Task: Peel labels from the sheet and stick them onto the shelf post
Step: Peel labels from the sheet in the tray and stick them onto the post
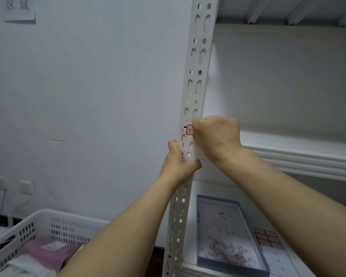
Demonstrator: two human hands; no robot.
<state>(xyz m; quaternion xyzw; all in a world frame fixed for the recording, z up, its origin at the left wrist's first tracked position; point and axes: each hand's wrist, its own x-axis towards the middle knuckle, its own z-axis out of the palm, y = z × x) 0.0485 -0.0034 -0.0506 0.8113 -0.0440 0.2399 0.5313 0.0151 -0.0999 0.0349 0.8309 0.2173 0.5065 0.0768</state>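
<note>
The label (189, 130) sits on the post (196, 76), the right hand (216, 134) over its right edge and the left hand (178, 162) gripping below. A basket (40, 218) lies left. On the shelf (214, 186) to the right, the sheet (268, 236) lies right of a box (218, 198).

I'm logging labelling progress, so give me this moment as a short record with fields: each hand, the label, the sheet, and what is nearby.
left hand: grips the shelf post just below the label
right hand: fingers curled, against the label's right side, covering part of it
label: red-bordered, on the post's face, handwriting partly hidden
label sheet: lies on the lower shelf, red-bordered labels left on it
box: blue-rimmed, beside the sheet
basket: white, lower left
</note>
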